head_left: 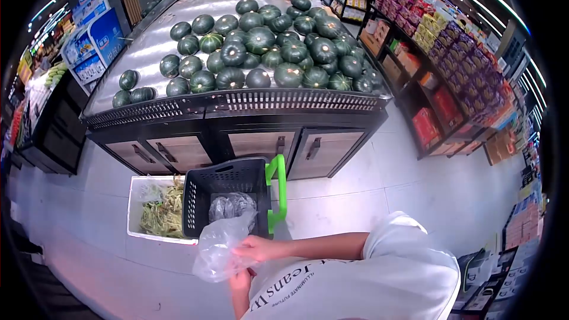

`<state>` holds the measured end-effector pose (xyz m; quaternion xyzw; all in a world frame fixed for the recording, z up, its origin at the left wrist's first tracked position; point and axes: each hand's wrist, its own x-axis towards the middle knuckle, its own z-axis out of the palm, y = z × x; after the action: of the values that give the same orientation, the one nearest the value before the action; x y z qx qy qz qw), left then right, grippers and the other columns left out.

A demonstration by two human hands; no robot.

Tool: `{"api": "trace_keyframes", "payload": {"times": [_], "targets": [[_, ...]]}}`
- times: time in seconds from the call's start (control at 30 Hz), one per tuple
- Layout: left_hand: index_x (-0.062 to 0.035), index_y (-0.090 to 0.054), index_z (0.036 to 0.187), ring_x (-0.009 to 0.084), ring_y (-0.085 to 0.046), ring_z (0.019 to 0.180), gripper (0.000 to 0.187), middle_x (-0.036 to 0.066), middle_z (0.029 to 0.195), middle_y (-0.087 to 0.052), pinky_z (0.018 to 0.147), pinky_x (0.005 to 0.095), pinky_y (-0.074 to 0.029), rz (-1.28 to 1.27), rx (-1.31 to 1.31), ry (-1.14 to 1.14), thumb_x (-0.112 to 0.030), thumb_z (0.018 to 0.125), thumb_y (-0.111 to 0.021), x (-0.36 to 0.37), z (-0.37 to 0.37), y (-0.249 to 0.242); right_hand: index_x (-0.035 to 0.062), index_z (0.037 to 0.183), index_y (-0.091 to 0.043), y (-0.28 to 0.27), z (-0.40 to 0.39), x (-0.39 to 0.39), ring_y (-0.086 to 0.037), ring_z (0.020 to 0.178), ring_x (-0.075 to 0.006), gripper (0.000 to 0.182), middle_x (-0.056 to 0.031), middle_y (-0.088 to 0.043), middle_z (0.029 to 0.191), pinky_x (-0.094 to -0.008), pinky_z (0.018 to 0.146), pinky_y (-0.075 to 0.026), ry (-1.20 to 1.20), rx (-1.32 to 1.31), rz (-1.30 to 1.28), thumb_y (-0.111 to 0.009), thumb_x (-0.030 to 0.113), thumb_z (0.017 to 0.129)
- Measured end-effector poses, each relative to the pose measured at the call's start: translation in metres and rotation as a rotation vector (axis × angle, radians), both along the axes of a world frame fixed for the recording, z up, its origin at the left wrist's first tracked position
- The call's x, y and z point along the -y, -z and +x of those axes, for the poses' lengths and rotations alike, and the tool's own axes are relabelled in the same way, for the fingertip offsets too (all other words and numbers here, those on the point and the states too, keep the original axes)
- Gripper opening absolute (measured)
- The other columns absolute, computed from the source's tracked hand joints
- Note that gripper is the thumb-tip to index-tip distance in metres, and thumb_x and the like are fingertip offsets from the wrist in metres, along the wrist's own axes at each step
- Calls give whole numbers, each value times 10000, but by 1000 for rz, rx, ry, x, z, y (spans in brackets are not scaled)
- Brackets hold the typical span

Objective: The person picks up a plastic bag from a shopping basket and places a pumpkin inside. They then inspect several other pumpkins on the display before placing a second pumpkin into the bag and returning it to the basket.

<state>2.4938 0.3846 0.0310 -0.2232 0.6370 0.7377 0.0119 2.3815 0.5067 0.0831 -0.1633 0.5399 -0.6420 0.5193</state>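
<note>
A clear plastic bag is bunched up between my two hands, low in the head view. The fingers of my right hand are closed on the bag's upper right side. Just below, my left hand grips its lower edge, with its fingers partly hidden. Behind the bag stands a black shopping basket with a green handle. Inside the basket lies another clear plastic bag; I cannot make out its contents.
Dark green pumpkins are heaped on a sloping display stand ahead. A white box of greenish pods or stems sits left of the basket. Shelves of packaged goods line the right, and a blue-and-white display stands left.
</note>
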Motion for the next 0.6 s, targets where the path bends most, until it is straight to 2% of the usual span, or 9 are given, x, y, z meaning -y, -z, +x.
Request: {"api": "trace_keyframes", "payload": {"times": [0.1, 0.2, 0.3, 0.37, 0.4, 0.47, 0.57, 0.6], "targets": [[-6, -536, 1044, 134, -525, 477, 215, 56, 710, -564, 425, 275, -444, 273, 172, -48, -144, 880, -520, -48, 12, -18, 12, 944, -647, -13, 25, -60, -519, 698, -59, 276, 7, -613, 790, -239, 590, -433, -68, -56, -59, -570, 275, 908], [-31, -519, 1098, 145, -543, 592, 280, 56, 810, -569, 488, 275, -458, 649, 165, -12, -224, 896, -500, -78, 10, -20, 11, 989, -630, -39, 38, -129, -552, 753, -89, 257, -22, -631, 825, -270, 671, -466, -218, -384, 1, -663, 206, 826], [-55, -502, 1151, 156, -561, 708, 345, 56, 910, -574, 552, 275, -473, 1267, 77, 127, -304, 912, -481, -104, -11, -13, 23, 1035, -616, -63, 56, -191, -575, 782, -108, 333, -42, -640, 863, -282, 695, -472, -178, -612, 169, -714, 164, 750], [-72, -490, 1187, 163, -573, 785, 389, 56, 977, -577, 594, 275, -483, 1692, 17, 348, -357, 922, -467, -126, -30, -21, 16, 1038, -603, -75, 75, -225, -576, 782, -105, 349, -49, -631, 877, -278, 690, -473, 68, -663, 189, -717, 145, 734], [-80, -484, 1204, 167, -579, 823, 411, 55, 1010, -579, 615, 276, -488, 1726, -25, 427, -383, 928, -461, -140, -42, -30, 13, 1039, -596, -79, 85, -239, -576, 781, -104, 357, -53, -627, 884, -276, 688, -473, 195, -684, 197, -719, 135, 726], [-81, -389, 1321, 229, -586, 946, 488, 99, 1247, -496, 766, 303, -507, 919, -234, 302, -367, 932, -461, -184, -61, -90, 8, 1033, -571, -81, 103, -266, -592, 794, -112, 339, -61, -630, 887, -270, 706, -482, 538, -688, 215, -711, 110, 742], [-93, -272, 1409, 254, -443, 1191, 613, 116, 1374, -380, 977, 406, -396, 812, -438, 479, -322, 906, -537, -234, -84, -127, 5, 1018, -557, -79, 125, -296, -602, 781, -122, 241, -73, -626, 883, -267, 681, -493, 1073, -697, 244, -640, 55, 797], [-87, -260, 1412, 257, -417, 1221, 642, 106, 1411, -345, 1038, 422, -340, 716, -547, 483, -322, 894, -556, -259, -89, -130, 5, 1011, -556, -77, 132, -304, -602, 771, -125, 199, -78, -623, 879, -268, 664, -497, 1254, -697, 256, -607, 34, 820]]}}
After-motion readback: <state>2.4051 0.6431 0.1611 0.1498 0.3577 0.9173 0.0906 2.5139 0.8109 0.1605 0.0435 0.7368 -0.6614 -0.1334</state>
